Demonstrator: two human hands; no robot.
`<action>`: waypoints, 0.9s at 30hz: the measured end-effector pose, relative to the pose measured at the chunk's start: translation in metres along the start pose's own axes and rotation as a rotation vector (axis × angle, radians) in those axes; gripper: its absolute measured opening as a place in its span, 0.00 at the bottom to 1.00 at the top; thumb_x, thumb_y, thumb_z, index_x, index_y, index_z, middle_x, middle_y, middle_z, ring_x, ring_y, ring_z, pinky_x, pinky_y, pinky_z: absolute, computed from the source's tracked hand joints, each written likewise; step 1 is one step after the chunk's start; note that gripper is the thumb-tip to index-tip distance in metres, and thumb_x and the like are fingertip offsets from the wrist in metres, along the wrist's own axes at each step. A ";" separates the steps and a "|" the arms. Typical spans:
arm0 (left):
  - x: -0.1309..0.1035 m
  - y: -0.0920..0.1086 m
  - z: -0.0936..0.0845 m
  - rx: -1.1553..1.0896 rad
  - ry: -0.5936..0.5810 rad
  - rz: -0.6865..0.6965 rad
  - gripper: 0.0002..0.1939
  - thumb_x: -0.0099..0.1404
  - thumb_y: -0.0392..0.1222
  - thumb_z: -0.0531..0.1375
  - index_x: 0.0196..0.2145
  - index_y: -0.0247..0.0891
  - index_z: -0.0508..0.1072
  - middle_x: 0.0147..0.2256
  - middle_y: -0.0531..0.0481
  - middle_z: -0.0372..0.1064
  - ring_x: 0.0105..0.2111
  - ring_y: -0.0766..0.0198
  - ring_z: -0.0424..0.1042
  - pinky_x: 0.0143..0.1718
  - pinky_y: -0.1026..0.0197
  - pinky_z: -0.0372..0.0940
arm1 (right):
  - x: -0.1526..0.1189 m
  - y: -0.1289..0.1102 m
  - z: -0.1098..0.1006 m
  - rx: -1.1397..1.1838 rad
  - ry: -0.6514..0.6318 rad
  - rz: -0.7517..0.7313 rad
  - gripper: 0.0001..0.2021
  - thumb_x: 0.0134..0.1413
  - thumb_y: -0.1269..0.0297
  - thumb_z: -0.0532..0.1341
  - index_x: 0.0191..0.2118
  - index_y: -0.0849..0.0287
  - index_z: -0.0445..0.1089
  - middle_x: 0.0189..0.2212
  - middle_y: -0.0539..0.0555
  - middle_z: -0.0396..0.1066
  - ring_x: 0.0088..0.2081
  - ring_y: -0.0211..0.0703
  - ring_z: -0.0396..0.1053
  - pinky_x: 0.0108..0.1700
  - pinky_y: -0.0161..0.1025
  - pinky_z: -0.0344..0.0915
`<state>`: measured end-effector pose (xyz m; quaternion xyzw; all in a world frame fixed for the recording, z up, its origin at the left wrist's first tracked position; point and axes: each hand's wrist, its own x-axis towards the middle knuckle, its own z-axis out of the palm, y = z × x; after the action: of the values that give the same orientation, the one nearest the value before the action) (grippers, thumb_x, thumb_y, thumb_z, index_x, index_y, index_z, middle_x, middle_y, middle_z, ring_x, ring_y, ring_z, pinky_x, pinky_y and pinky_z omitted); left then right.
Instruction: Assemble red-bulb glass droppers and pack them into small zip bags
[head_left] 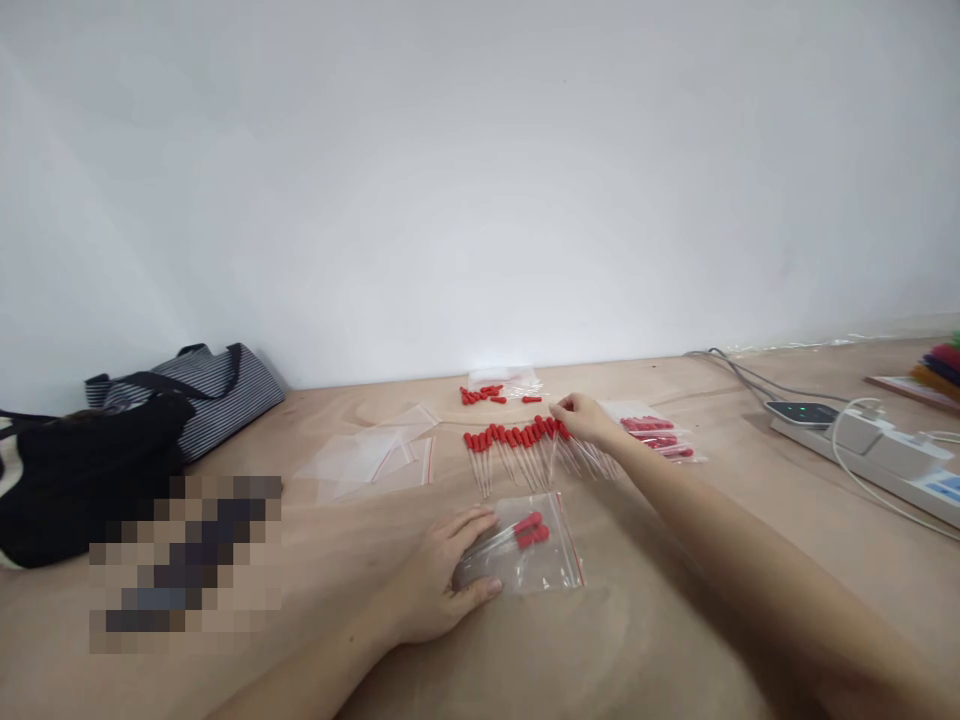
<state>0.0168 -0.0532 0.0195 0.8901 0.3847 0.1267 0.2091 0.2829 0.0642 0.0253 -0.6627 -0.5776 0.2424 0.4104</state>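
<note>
My left hand lies over the left end of a clear zip bag, thumb and fingers holding it against the table. Inside the bag are a few droppers with red bulbs, their stems pointing left. Beyond it, a row of droppers with red bulbs and thin clear stems is spread out. At the right part of this row my right hand pinches at a dropper's red bulb; its fingers partly hide the bulbs there.
Flat clear zip bags lie left of the row. Loose red bulbs lie behind it, and filled bags to the right. A power strip with cables is far right; a striped bag and black bag are left.
</note>
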 end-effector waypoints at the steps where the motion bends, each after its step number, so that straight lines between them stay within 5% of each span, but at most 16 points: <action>1: 0.000 0.000 0.000 0.003 0.000 -0.002 0.27 0.59 0.49 0.55 0.55 0.44 0.57 0.56 0.47 0.54 0.55 0.53 0.53 0.54 0.47 0.51 | -0.006 0.001 -0.006 0.068 -0.007 -0.001 0.11 0.46 0.57 0.58 0.24 0.60 0.63 0.20 0.51 0.68 0.23 0.37 0.65 0.27 0.33 0.58; 8: 0.000 0.002 0.000 0.026 -0.007 -0.024 0.27 0.59 0.49 0.55 0.55 0.42 0.57 0.56 0.46 0.53 0.55 0.52 0.53 0.54 0.47 0.51 | -0.065 0.026 -0.028 0.538 -0.046 0.062 0.19 0.42 0.46 0.58 0.25 0.58 0.59 0.14 0.46 0.64 0.17 0.34 0.61 0.21 0.32 0.57; 20: 0.000 0.002 -0.001 0.006 -0.013 -0.040 0.27 0.59 0.50 0.55 0.55 0.41 0.57 0.56 0.46 0.53 0.55 0.51 0.52 0.54 0.47 0.51 | -0.101 0.028 -0.005 0.884 -0.013 0.329 0.11 0.42 0.60 0.63 0.24 0.58 0.60 0.18 0.48 0.66 0.18 0.34 0.65 0.19 0.30 0.62; 27: 0.001 0.000 0.001 0.035 -0.019 -0.030 0.27 0.59 0.51 0.54 0.55 0.43 0.56 0.56 0.46 0.53 0.55 0.51 0.52 0.54 0.46 0.51 | -0.125 0.019 -0.004 1.005 -0.256 0.440 0.09 0.42 0.65 0.64 0.25 0.59 0.62 0.22 0.51 0.69 0.24 0.36 0.69 0.30 0.34 0.68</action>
<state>0.0175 -0.0527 0.0187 0.8890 0.3980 0.1084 0.1989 0.2702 -0.0573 -0.0072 -0.4559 -0.2847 0.6460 0.5420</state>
